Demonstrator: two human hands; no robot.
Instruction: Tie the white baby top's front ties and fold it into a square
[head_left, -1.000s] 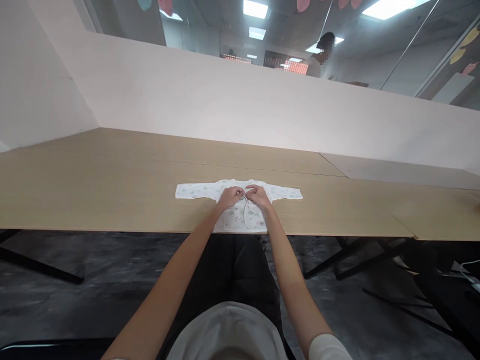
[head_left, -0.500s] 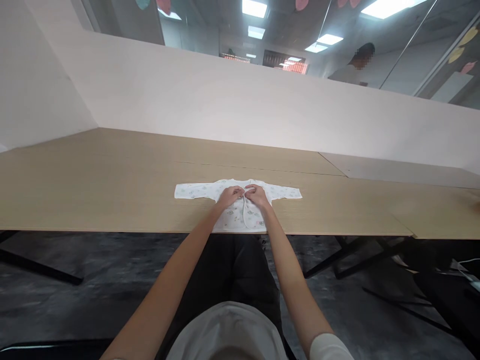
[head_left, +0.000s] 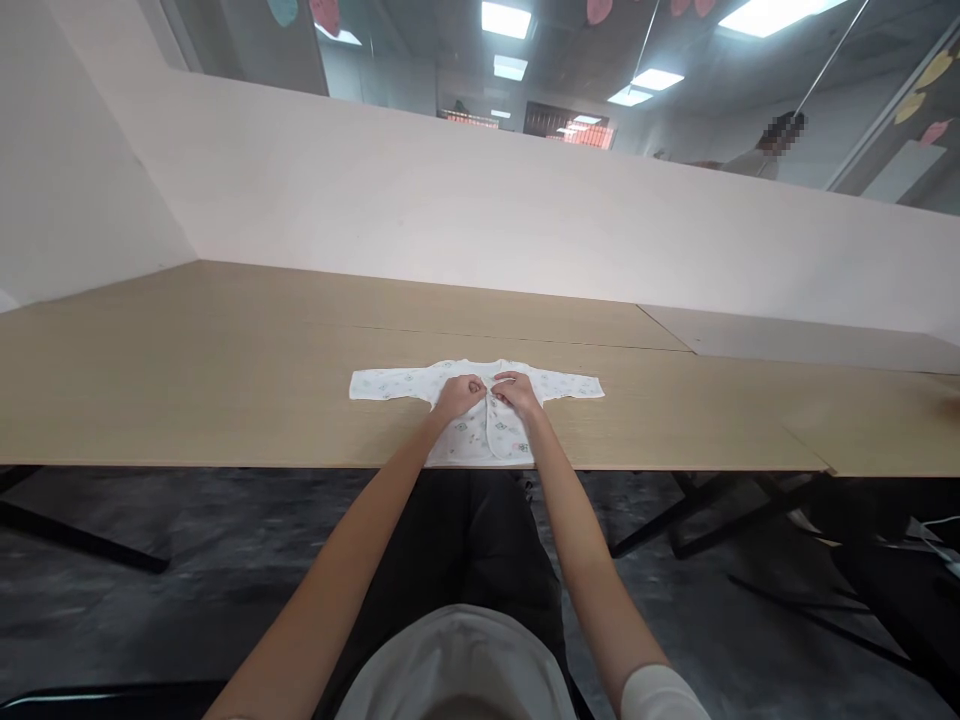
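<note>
Your long-sleeved baby shirt (head_left: 480, 432) lies flat on the worktop (head_left: 225, 380), its sleeves spread to both sides and its hem at the worktop's near edge. It is white with a small scattered print, and a curved edging runs down its front. Your left hand (head_left: 461, 396) and right hand (head_left: 516, 391) rest on the upper chest of the shirt, just below its neckline, one on each side of the front opening. The fingers of both hands are bent and drawn in narrow, their tips close together; you cannot tell at this size whether they pinch the cloth. Beyond the shirt rises a white wall (head_left: 420, 215); below its hem are your dark trousers (head_left: 469, 530).
</note>
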